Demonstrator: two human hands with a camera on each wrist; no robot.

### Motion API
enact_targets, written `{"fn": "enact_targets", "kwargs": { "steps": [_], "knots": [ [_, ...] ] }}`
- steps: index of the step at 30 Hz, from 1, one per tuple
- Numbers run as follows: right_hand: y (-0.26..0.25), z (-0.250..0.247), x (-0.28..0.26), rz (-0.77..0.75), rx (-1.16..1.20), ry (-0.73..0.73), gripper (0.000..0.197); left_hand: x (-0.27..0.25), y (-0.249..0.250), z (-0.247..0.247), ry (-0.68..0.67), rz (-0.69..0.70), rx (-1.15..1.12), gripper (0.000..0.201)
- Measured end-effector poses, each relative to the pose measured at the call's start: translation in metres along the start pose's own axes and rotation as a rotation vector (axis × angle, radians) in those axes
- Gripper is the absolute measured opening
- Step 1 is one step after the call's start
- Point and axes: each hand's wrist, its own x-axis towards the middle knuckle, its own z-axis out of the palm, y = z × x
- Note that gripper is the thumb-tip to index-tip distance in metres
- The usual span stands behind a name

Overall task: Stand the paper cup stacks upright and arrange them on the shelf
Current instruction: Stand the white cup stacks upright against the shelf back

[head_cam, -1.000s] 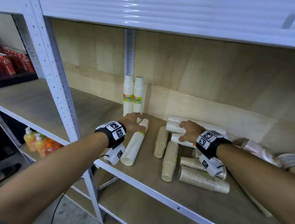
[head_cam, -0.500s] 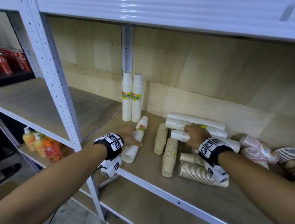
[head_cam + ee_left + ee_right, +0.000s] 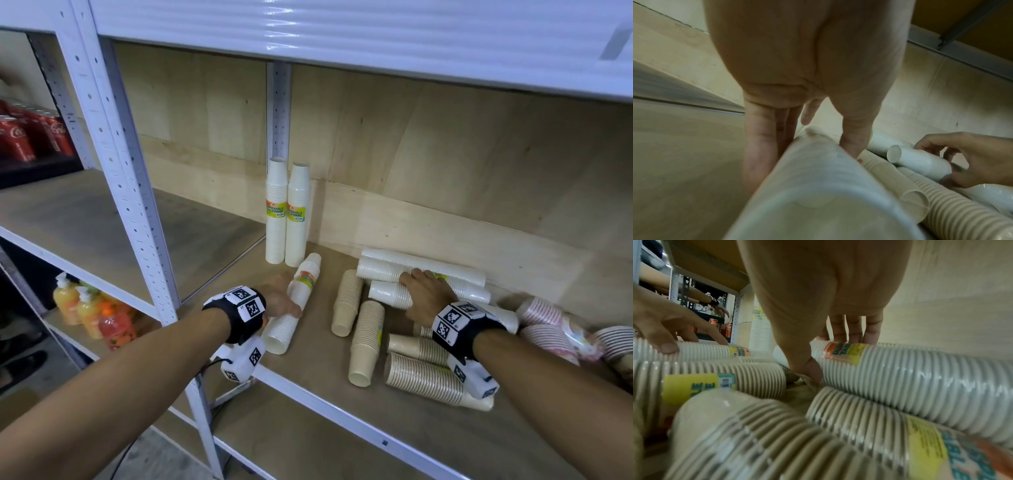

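On the far left, red cans [image 3: 20, 137] sit on a dark shelf, and soap bottles [image 3: 85, 313] stand on a lower level. Next comes the white shelf post [image 3: 126, 192]. The wooden shelf [image 3: 308, 404] carries all the cups.

Two upright white stacks [image 3: 287, 216] stand side by side against the back wall, touching each other. Just in front of them lies a white stack [image 3: 294, 305] on its side, its wide end toward the shelf's front edge. The left hand [image 3: 277, 301] has its grip closed around the middle of this stack, fingers on one side and thumb on the other.

Farther right, two tan stacks [image 3: 356, 322] lie on their sides, with more ribbed tan stacks [image 3: 428, 377] near the front. Behind them, long white stacks [image 3: 394, 270] lie along the back wall. The right hand [image 3: 428, 298] grips one of these, a labelled white stack [image 3: 910, 369], fingers curled over its top and thumb underneath. Pink patterned cups [image 3: 548, 325] lie at the far right.
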Motion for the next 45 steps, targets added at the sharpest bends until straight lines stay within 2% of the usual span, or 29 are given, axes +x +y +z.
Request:
{"fn": "enact_targets", "kwargs": {
  "steps": [4,5,8,12,14,18,21,29,34,39,45],
  "knots": [
    [-0.001,-0.018,0.005,0.014,0.105,0.042,0.056,-0.005,0.011,-0.007,-0.025,-0.018,-0.023,0.058],
    [-0.003,-0.025,0.007,0.014,0.134,0.050,0.059,-0.005,0.015,-0.009,-0.023,-0.012,-0.016,0.059],
    [-0.008,-0.049,0.015,0.007,0.200,0.058,0.066,-0.005,0.025,-0.016,0.023,0.083,-0.010,0.097],
    [-0.020,-0.083,0.030,0.011,0.318,0.098,0.067,-0.005,0.039,-0.028,0.100,0.181,-0.072,0.108],
    [-0.026,-0.101,0.039,0.008,0.397,0.130,0.066,-0.005,0.045,-0.037,0.143,0.223,-0.115,0.104],
    [-0.041,-0.134,0.057,-0.011,0.565,0.218,0.058,-0.002,0.053,-0.054,0.236,0.277,-0.168,0.075],
    [-0.055,-0.148,0.069,-0.029,0.611,0.265,0.060,-0.001,0.054,-0.065,0.285,0.288,-0.231,0.076],
    [-0.088,-0.167,0.093,-0.047,0.761,0.356,0.059,0.006,0.038,-0.083,0.360,0.259,-0.317,0.081],
    [-0.107,-0.179,0.106,-0.053,0.924,0.397,0.054,0.015,0.026,-0.093,0.397,0.209,-0.314,0.068],
    [-0.125,-0.171,0.118,-0.040,1.060,0.372,0.059,0.026,0.015,-0.097,0.409,0.172,-0.324,0.066],
    [-0.140,-0.138,0.129,0.015,1.135,0.285,0.060,0.039,0.002,-0.091,0.407,0.158,-0.294,0.074]
  ]
}}
